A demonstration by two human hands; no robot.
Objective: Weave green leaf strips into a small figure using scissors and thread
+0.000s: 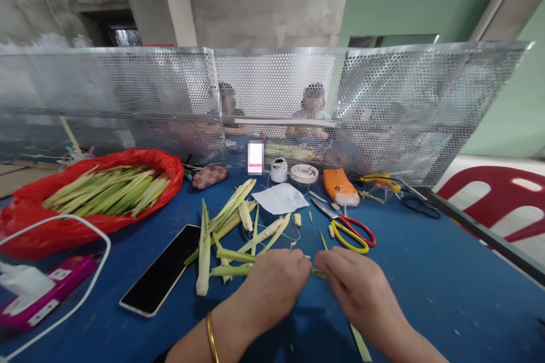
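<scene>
Both my hands meet low in the middle of the blue table (426, 283). My left hand (272, 289), with a gold bangle on the wrist, is closed in a pinch on a thin green leaf strip (318, 274). My right hand (353, 283) pinches the same strip from the other side. Loose green-yellow leaf stalks (230, 227) lie just beyond my left hand. Red and yellow scissors (351, 231) rest just past my right hand.
A red bag of leaf stalks (106, 190) sits at the left. A black phone (164, 275), a pink device (46, 295) with a white cable, thread spools (279, 170), white paper (281, 198) and an orange tool (338, 186) lie around. A perforated metal screen (383, 102) stands behind, with people beyond it. A red chair (498, 198) stands at the right.
</scene>
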